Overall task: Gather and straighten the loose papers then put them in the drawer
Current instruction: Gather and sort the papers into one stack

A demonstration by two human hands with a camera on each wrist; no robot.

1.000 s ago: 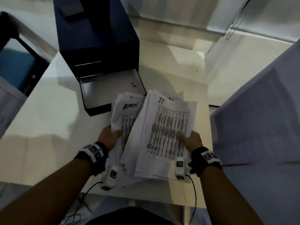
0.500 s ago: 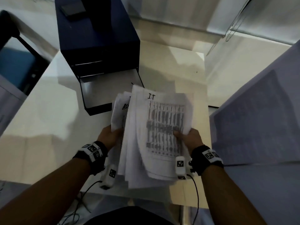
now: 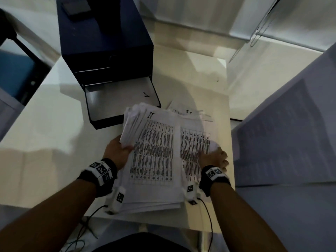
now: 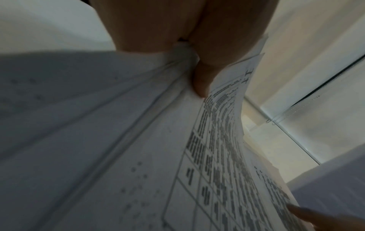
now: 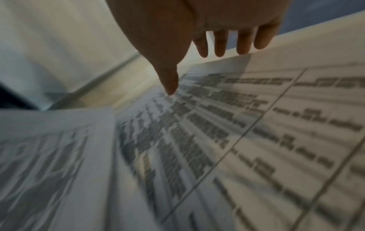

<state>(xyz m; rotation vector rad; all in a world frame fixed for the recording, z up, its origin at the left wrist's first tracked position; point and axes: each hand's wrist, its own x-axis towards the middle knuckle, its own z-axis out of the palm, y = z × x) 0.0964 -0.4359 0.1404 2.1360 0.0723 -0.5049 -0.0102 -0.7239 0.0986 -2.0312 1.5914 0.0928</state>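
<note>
My left hand (image 3: 119,151) grips the left edge of a thick, fanned stack of printed papers (image 3: 154,157), the top sheet marked "IT". In the left wrist view its thumb (image 4: 200,78) presses on top of the sheets (image 4: 138,140). My right hand (image 3: 214,159) is at the right edge of other table-printed sheets (image 3: 195,142) lying on the table. Only its thumb tip touches that paper (image 5: 256,125) and the fingers (image 5: 221,45) are straight, holding nothing. Beyond the stack is the pulled-out bottom drawer (image 3: 91,110) of a dark blue cabinet (image 3: 103,42).
More loose sheets marked "I.T" (image 3: 189,113) lie on the white table (image 3: 45,133) right of the drawer. A grey-blue partition (image 3: 283,133) stands close on the right. A small dark object (image 3: 75,8) sits on the cabinet top. Cables hang below my wrists.
Both hands held one raised bundle before. Now the bundle is lower and flatter, my right hand has let go and moved right onto other sheets, and my left hand still grips the stack.
</note>
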